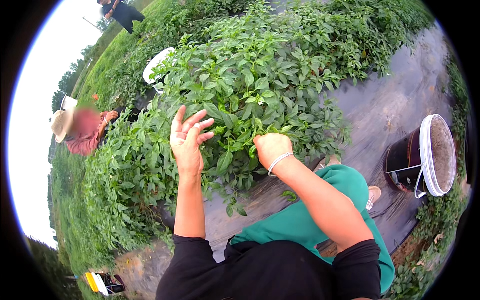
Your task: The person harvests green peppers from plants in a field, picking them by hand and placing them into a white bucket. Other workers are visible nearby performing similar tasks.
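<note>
My left hand (190, 140) is raised beside a leafy pepper plant (224, 84), palm turned inward and fingers apart, holding nothing. Close to the lower foliage, my right hand (275, 150) is curled into a fist, with a bracelet at the wrist. A curved green pepper (252, 151) sticks out at its thumb side; the fingers hide the rest. Between the two hands, wrinkled green peppers (220, 130) hang among the leaves. One more green pepper (289, 195) lies below on the dark plastic mulch film (232, 208), near my knee.
A black bucket with a white rim (437, 155) stands on the film at right. Another white bucket (159, 63) shows behind the plants. At left a person in a straw hat (62, 125) is among the plants; another person (122, 14) stands far back. More buckets (105, 283) sit lower left.
</note>
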Action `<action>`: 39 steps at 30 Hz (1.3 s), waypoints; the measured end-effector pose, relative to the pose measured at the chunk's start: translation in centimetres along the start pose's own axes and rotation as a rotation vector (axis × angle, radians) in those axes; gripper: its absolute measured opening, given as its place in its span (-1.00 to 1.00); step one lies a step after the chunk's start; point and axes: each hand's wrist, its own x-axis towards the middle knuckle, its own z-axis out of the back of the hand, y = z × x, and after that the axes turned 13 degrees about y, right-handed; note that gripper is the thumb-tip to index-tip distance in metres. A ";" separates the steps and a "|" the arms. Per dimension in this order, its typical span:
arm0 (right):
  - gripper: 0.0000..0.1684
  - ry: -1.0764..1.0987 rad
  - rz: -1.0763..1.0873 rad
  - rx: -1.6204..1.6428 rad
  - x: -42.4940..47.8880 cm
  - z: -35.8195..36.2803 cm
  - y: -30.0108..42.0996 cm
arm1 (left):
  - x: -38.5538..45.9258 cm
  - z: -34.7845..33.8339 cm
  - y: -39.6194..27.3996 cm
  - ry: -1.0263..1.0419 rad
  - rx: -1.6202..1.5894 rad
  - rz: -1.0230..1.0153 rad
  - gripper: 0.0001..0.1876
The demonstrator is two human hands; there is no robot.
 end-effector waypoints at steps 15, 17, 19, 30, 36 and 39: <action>-0.81 0.252 -0.172 -0.160 -0.8 -0.5 -1.4 | 9.0 4.9 -4.2 1.037 1.294 0.143 -0.64; -0.81 0.247 -0.186 -0.159 -0.9 -1.1 -2.1 | 8.9 5.2 -3.1 1.071 1.215 0.279 -0.65; -0.82 0.257 -0.171 -0.167 -0.8 -2.1 -2.9 | 9.1 4.3 -3.1 0.855 0.892 0.592 -0.68; -0.82 0.247 -0.156 -0.220 -0.4 -2.1 -1.7 | 12.6 5.9 1.3 1.311 1.279 0.092 -0.76; -0.82 0.247 -0.123 -0.238 0.2 -2.4 -1.4 | 14.2 6.0 0.2 1.423 1.203 0.159 -0.86; -0.81 0.283 -0.140 -0.279 0.4 -2.2 -0.9 | 14.3 4.8 0.2 1.415 1.214 0.192 -0.89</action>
